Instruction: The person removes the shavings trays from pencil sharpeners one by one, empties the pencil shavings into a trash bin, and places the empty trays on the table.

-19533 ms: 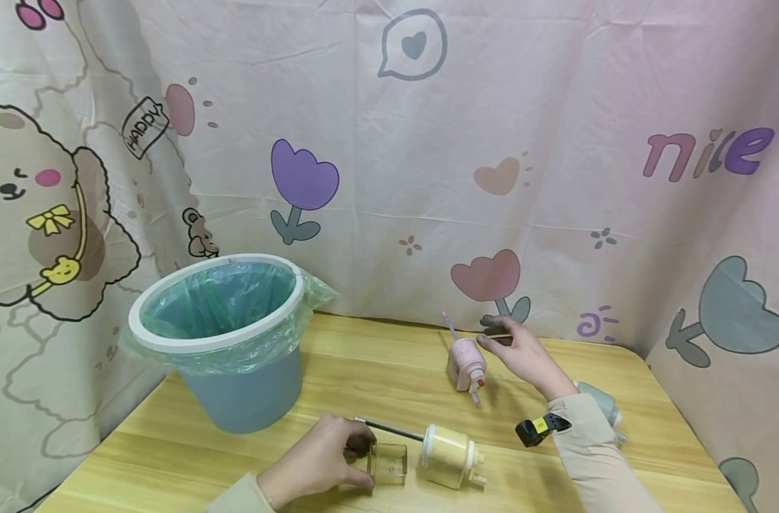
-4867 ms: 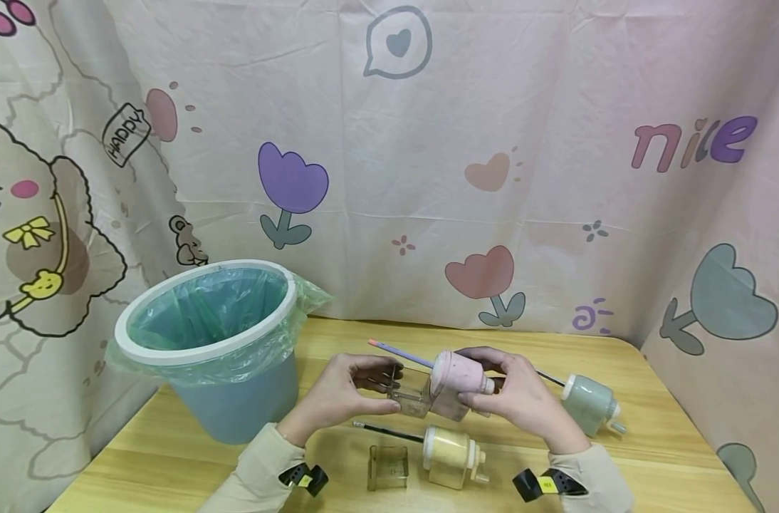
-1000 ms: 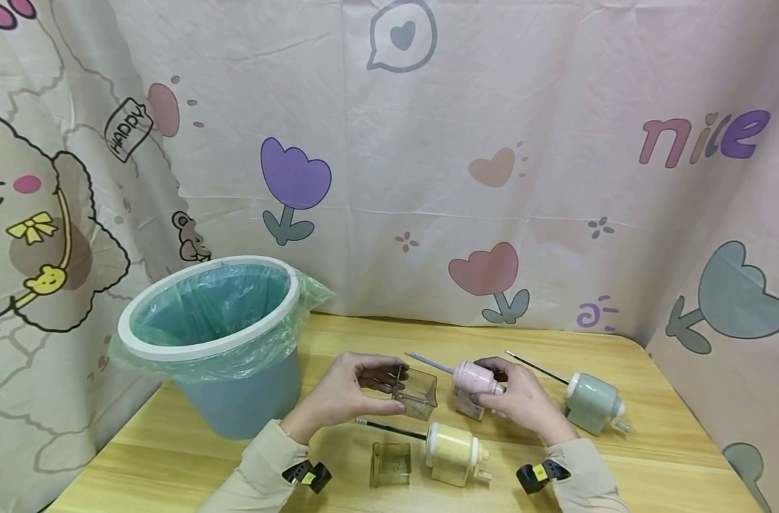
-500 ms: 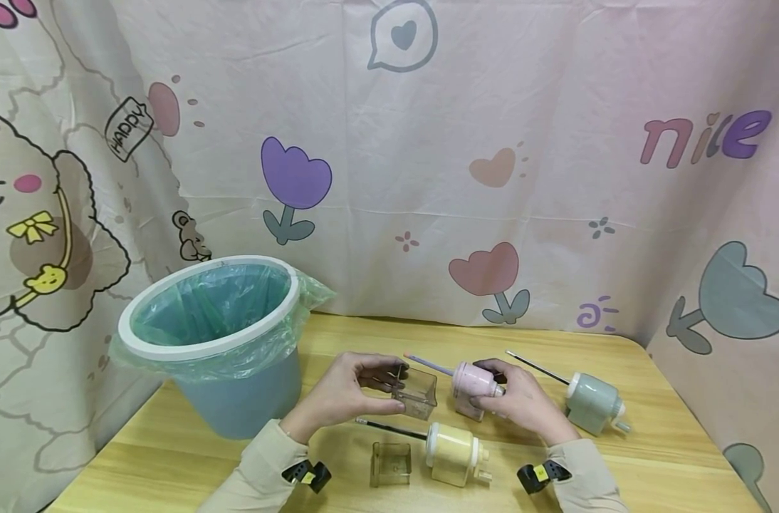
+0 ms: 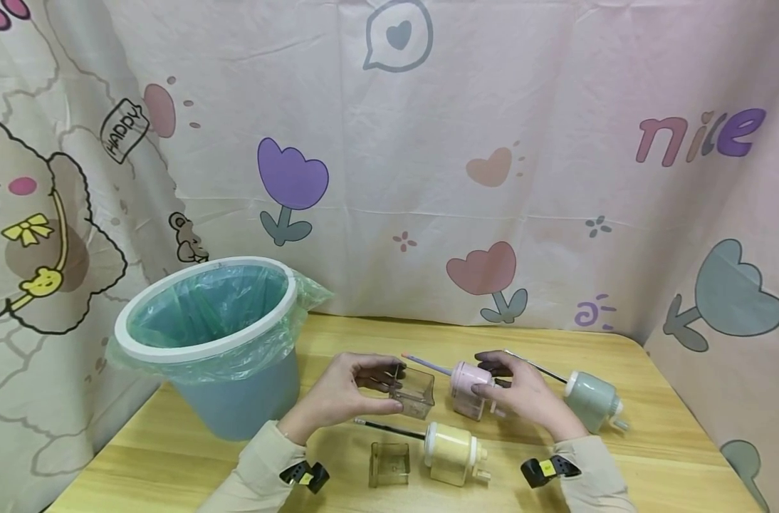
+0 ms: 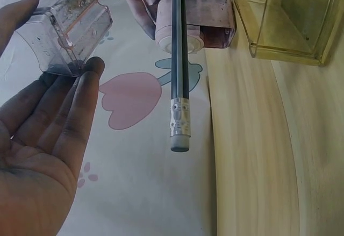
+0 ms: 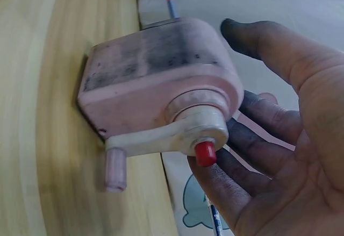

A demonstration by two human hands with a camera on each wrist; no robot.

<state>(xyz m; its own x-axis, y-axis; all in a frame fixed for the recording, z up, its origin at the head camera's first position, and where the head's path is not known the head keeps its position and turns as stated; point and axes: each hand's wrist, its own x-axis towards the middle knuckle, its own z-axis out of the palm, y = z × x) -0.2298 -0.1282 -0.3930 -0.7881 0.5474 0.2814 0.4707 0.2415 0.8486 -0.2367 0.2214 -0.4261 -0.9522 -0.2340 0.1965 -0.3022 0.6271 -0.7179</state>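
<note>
Over the table [image 5: 338, 342], left hand [image 5: 344, 388] pinches shavings drawer [image 5: 411, 393], right hand [image 5: 520, 388] spreads empty by pink crank sharpener [image 5: 464, 382] — I'd keep drawer level.

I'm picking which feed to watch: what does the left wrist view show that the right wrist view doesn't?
Only the left wrist: the left hand, the clear box it holds and the black pencil nearest that camera. Only the right wrist: the crank and its red cap. Both: the pink sharpener, the right hand, the table and printed curtain.
</note>
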